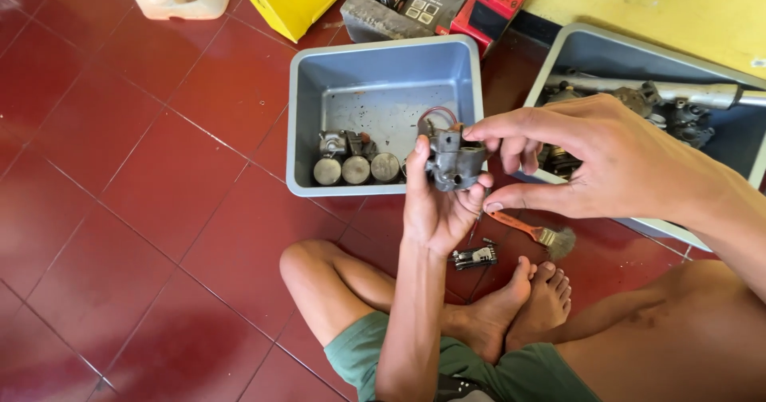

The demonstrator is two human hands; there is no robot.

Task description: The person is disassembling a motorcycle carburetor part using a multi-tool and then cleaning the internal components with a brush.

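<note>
The left hand (437,206) grips a small grey metal engine part (453,161), which rests against its palm and raised fingers. The right hand (594,159) reaches in from the side, fingertips pinching the part's top edge, above a grey tub (383,59).

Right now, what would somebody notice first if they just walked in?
Probably the small grey metal engine part in the middle, cradled in the left hand while the right hand pinches its top. Behind it, a grey plastic tub on the red tiled floor holds three round metal cylinders.
</note>
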